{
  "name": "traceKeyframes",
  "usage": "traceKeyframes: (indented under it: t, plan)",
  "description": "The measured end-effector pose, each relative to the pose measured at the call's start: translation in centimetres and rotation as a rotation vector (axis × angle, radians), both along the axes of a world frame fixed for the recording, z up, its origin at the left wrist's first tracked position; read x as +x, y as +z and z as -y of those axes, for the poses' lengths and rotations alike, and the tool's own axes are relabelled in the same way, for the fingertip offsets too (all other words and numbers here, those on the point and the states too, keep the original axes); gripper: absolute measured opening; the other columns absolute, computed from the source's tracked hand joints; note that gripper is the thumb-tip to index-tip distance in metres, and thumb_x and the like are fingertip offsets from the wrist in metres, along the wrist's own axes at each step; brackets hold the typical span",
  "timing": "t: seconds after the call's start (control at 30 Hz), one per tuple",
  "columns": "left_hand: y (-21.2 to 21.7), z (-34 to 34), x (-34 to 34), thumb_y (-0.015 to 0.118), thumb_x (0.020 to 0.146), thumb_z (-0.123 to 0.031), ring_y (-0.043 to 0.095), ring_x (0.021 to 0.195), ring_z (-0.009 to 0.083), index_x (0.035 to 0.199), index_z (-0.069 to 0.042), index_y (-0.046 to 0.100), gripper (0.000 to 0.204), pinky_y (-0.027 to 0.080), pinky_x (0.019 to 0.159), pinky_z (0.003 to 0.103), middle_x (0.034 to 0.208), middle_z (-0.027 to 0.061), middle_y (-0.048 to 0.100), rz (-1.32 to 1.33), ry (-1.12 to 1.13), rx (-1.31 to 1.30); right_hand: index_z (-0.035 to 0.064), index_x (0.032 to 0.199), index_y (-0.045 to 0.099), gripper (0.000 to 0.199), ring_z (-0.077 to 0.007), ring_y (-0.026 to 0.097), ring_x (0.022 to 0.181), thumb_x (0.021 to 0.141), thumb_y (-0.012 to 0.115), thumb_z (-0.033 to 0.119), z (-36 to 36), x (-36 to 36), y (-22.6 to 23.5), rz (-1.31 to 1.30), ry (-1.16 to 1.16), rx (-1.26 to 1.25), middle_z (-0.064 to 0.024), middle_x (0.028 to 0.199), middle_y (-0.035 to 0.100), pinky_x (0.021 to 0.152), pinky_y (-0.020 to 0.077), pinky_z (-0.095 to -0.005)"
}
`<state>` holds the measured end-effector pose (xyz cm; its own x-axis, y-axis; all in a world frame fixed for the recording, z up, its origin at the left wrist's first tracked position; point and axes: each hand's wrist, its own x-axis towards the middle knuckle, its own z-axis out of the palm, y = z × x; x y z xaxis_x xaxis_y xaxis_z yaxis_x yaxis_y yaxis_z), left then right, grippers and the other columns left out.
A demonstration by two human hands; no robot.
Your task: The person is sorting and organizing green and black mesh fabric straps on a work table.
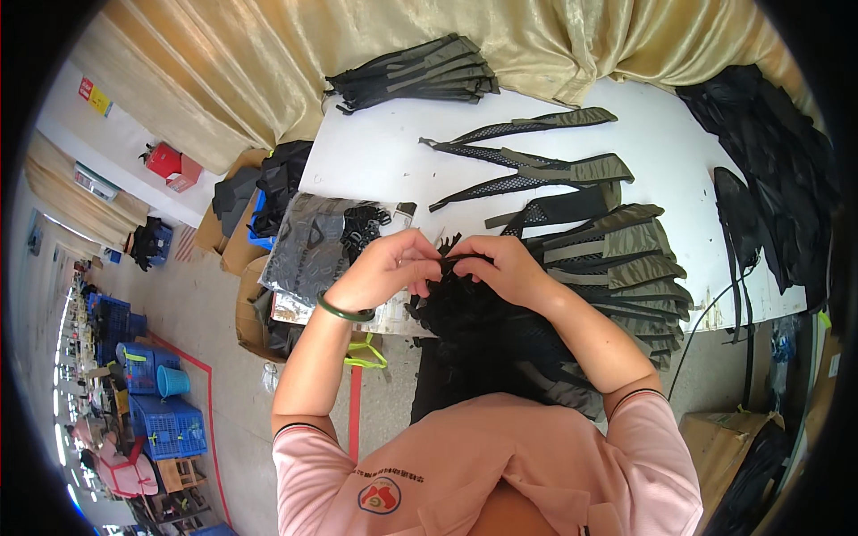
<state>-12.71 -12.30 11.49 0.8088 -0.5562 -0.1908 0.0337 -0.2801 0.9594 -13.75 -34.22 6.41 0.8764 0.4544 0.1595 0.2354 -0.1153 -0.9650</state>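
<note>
My left hand (pixel 409 264) and my right hand (pixel 502 267) are close together at the table's near edge. Fingers and thumbs of both pinch a thin piece of black webbing (pixel 463 261); its ends are lost among dark material. Below it, a heap of black straps (pixel 474 313) hangs over the edge onto my lap. Right of my right hand lies a fanned pile of olive and black padded shoulder straps (pixel 626 259). Beyond the hands, several single shoulder straps (pixel 572 170) with mesh are spread out. A clear plastic bag of black buckles (pixel 308 246) lies left of my left hand.
The white table (pixel 375 143) backs onto a gold curtain (pixel 268 54). Another stack of straps (pixel 416 71) sits at its far edge. Black fabric pieces (pixel 760 170) are heaped at right. Cardboard boxes (pixel 237 255) stand left; a carton (pixel 719 447) is at lower right. Blue crates (pixel 170 424) line the floor.
</note>
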Motion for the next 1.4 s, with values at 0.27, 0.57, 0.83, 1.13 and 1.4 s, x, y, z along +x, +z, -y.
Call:
traceKeyframes:
  t: [0.27, 0.57, 0.83, 1.13, 1.4]
  plan:
    - [-2.7, -1.0, -1.9, 0.062, 0.084, 0.004, 0.061, 0.069, 0.0091, 0.097, 0.001, 0.059, 0.014, 0.048, 0.06, 0.021, 0.079, 0.0054, 0.065, 0.059, 0.2, -0.157, 0.0013, 0.095, 0.064, 0.014, -0.0145, 0.057, 0.062, 0.084, 0.063, 0.011, -0.9, -0.8, -0.3, -0.121, 0.007, -0.06, -0.007, 0.077, 0.064, 0.058, 0.045, -0.0271]
    - [-2.4, -3.2, 0.4, 0.055, 0.089, -0.004, 0.063, 0.068, 0.0142, 0.105, 0.0, 0.057, 0.016, 0.048, 0.059, 0.024, 0.084, 0.008, 0.065, 0.122, 0.277, -0.306, 0.0044, 0.099, 0.063, 0.016, -0.0313, 0.059, 0.072, 0.084, 0.063, 0.011, -2.7, -1.8, 0.1, 0.413, -0.193, -0.138, -0.013, 0.08, 0.06, 0.064, 0.0471, -0.035]
    - [-15.3, -11.1, 7.7, 0.075, 0.074, -0.018, 0.063, 0.074, 0.0264, 0.084, -0.006, 0.066, 0.018, 0.05, 0.068, 0.036, 0.074, 0.0109, 0.063, 0.32, 0.413, 0.747, 0.0058, 0.097, 0.066, 0.015, -0.029, 0.055, 0.067, 0.082, 0.065, 0.008, -2.8, -1.3, 0.6, 0.383, -0.114, -0.129, -0.0114, 0.074, 0.054, 0.061, 0.0447, -0.034]
    - [-16.3, -9.6, 7.0, 0.074, 0.075, -0.02, 0.061, 0.075, 0.0254, 0.088, -0.004, 0.063, 0.023, 0.049, 0.068, 0.037, 0.081, 0.0089, 0.062, 0.704, 0.356, 0.937, 0.0027, 0.094, 0.066, 0.013, -0.0218, 0.056, 0.066, 0.081, 0.066, 0.006, -2.3, -1.1, 0.7, 0.242, -0.088, -0.095, -0.0098, 0.077, 0.059, 0.061, 0.0451, -0.0293]
    - [-6.9, -2.4, 1.1, 0.057, 0.091, -0.01, 0.061, 0.066, 0.0177, 0.092, -0.002, 0.062, 0.01, 0.049, 0.064, 0.029, 0.079, 0.0054, 0.064, -0.33, 0.396, -0.655, -0.0006, 0.091, 0.064, 0.009, -0.0037, 0.051, 0.059, 0.087, 0.062, 0.007, -0.7, 0.6, -0.7, -0.222, -0.045, 0.216, 0.0013, 0.074, 0.06, 0.054, 0.0419, -0.0181]
